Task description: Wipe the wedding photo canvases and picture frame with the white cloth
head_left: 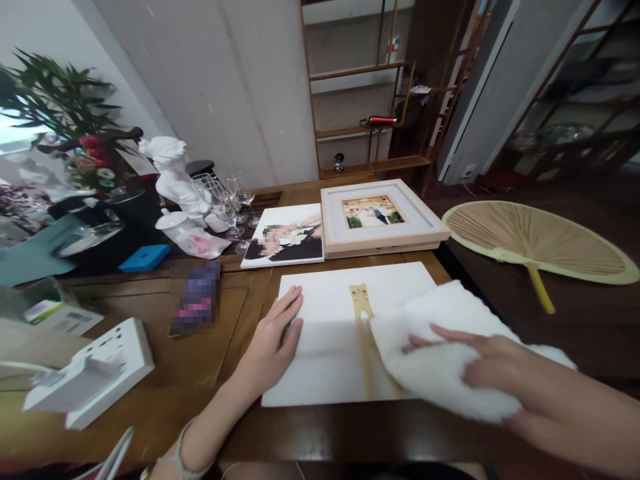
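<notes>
A white rectangular board lies flat near the table's front edge. Attached or resting on it is a gold two-legged piece, partly covered. My left hand rests on the board's left edge, its fingers stretched out. On the board's right side my right hand, slightly blurred, holds a fluffy white cloth against the surface. The cloth hides the board's lower right part and some of the gold legs.
Behind the board are a photo print and a framed photo. A palm fan lies right. Leftward are a power strip, a blurred purple item, wine glasses, a white bust and a blue box.
</notes>
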The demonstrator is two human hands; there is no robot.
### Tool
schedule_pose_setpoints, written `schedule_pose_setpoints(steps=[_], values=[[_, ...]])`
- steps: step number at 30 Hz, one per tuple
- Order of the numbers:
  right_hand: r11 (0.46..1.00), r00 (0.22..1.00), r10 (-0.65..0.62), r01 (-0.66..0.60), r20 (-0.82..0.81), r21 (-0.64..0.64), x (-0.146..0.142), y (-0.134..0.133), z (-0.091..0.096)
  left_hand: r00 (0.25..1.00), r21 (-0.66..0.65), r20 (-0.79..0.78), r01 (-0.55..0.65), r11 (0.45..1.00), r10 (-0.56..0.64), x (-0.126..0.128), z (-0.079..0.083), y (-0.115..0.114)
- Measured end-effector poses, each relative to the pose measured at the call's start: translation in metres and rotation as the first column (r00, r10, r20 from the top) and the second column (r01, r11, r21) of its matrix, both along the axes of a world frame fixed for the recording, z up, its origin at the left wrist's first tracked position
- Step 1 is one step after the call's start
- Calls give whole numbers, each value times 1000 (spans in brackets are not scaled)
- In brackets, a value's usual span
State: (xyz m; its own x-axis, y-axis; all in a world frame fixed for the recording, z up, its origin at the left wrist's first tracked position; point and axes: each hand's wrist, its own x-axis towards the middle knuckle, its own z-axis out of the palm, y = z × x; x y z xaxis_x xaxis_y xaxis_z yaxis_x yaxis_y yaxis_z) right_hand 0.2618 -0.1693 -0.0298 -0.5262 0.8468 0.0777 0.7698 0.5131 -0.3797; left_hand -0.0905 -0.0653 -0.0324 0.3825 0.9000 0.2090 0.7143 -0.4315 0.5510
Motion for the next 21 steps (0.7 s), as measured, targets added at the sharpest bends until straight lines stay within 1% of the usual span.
schedule_pose_setpoints(steps=[1, 3, 5, 7, 9, 11, 12, 14, 16, 18, 19, 21], values=[[1000, 1000, -13, 13, 22, 0, -5, 18, 5, 1000, 1, 0, 1, 1000, -1, 0, 0, 0], [998, 1000, -22, 23, -5, 61, -20, 54, 17, 1000, 6, 4, 2, 1000, -3, -1, 0, 0], [996, 999, -32, 33, -23, 83, -35, 83, 26, 1000, 12, 12, 5, 1000, -6, -1, 0, 0], [994, 998, -53, 55, -24, 94, -46, 101, 30, 1000, 18, 21, 12, 1000, -12, -1, 0, 0], [991, 997, -79, 80, -14, 110, -51, 109, 30, 999, 20, 28, 19, 1000, -19, -1, 1, -1], [988, 995, -97, 97, -7, 117, -52, 107, 25, 999, 14, 32, 17, 1000, -18, -1, 1, -2], [988, 995, -99, 99, -6, 117, -52, 102, 23, 999, 11, 30, 15, 1000, -15, -1, 2, -2], [989, 996, -93, 94, -9, 119, -52, 84, 19, 1000, 7, 26, 13, 1000, -13, -1, 2, -2], [991, 999, -46, 47, -10, 121, -54, 60, 20, 1000, 10, 24, 12, 1000, -12, 0, 2, -2], [992, 998, 61, -59, -20, 114, -60, 37, 27, 1000, 8, 21, 8, 1000, -9, 0, 2, -2], [986, 990, 138, -135, -26, 98, -63, 28, 32, 1000, 6, 19, 5, 1000, -6, 0, 2, -2], [962, 962, 269, -267, -39, 56, -71, 18, 43, 1000, 0, 13, 2, 1000, -2, 1, 2, -2]])
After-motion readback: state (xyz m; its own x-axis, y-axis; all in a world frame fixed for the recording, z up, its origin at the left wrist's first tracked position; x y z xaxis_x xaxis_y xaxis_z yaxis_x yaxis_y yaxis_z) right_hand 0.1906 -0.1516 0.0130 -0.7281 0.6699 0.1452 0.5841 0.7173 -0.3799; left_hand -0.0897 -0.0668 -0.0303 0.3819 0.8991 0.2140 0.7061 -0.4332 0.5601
